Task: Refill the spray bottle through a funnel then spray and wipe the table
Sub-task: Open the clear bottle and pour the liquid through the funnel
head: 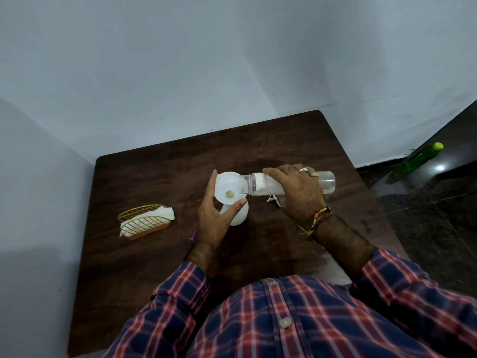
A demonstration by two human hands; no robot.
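A white funnel [227,186] sits in the neck of a white spray bottle [238,215] standing on the dark wooden table [160,254]. My left hand [215,218] steadies the funnel, thumb and index finger against its rim. My right hand [299,192] grips a clear water bottle [260,183] lying nearly level, its open mouth over the funnel. The spray head [273,201] lies on the table under the water bottle, partly hidden by my right hand.
A gold wire holder with white napkins [145,221] stands at the table's left. A green bottle [419,158] stands on the dark floor at the right. White walls close in behind and to the left of the table.
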